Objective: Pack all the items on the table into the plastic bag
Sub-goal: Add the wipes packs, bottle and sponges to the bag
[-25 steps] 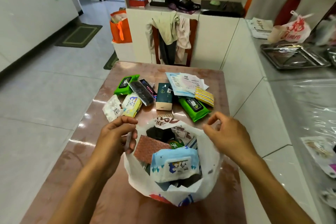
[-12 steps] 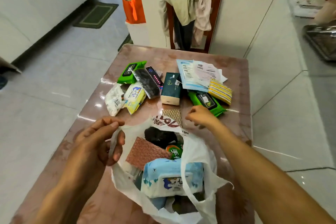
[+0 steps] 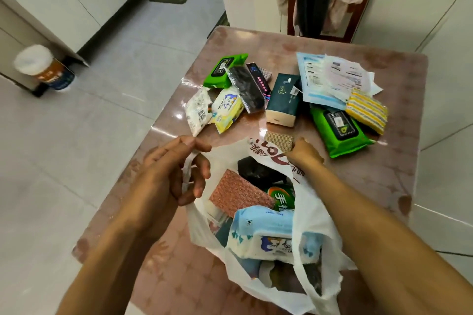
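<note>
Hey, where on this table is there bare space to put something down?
The table is bare along its right edge beside the big green wipes pack, at the far edge beyond the papers, and at the near left corner beside the plastic bag. The middle is crowded with packets.

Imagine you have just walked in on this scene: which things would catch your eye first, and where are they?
The white plastic bag at the table's near edge, already stuffed, with a blue wipes pack on top. The left hand holds its handle open, while the right hand closes on a small woven pad just beyond the bag. Behind lie unpacked items, the bright green wipes packs standing out.
</note>
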`<state>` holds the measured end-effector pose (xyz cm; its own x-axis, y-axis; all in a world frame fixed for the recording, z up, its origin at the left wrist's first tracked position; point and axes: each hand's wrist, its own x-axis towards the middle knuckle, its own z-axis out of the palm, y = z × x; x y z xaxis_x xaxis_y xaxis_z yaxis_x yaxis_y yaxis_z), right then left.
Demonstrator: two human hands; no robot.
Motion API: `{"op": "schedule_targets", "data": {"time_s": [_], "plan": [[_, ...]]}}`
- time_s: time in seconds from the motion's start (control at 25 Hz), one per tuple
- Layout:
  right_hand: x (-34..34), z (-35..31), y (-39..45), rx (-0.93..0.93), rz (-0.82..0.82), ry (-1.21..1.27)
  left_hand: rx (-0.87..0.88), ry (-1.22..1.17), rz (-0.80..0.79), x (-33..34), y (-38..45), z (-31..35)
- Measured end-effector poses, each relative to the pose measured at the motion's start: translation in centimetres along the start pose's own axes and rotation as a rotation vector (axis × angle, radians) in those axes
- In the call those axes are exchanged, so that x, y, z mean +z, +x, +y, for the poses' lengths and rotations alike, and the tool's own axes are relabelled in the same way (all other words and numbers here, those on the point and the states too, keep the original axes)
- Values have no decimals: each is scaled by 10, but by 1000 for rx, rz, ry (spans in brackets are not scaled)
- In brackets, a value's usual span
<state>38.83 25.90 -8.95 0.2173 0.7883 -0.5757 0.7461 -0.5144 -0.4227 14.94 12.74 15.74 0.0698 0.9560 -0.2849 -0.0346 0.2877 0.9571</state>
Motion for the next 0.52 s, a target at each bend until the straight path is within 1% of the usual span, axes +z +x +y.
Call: {"op": "schedule_targets", "data": {"time_s": [0.04,0.08,0.16,0.2,0.24,0.32,0.36,0.44,0.48,0.52], "plan": [[7,-2,2,-1,35,-26,9,2,-2,-2,-2,-1],[12,-3,4,7,32,-1,12,10,-1,-4,-3,-2],[15,-5,2,23,-54,128,-6,30,2,-7,-6,-4],[13,-6,-2,2,-84,189,-14,41,8,-8,-8,-3],[6,-8,-8,-39,-71,250,-18,52,17,-9,-10,-3],[-18,-15,-24,-120,25,441,-11,51,49,-10,-16,-2],[-38,-21,-38,-185,77,556,-6,40,60,-12,-19,0],[-84,-31,-81,-396,153,764,4,32,47,-16,-26,1],[-103,-33,-106,-537,160,802,8,21,36,-19,-30,1],[-118,-32,-131,-679,132,787,17,-1,28,-21,-33,1]]}}
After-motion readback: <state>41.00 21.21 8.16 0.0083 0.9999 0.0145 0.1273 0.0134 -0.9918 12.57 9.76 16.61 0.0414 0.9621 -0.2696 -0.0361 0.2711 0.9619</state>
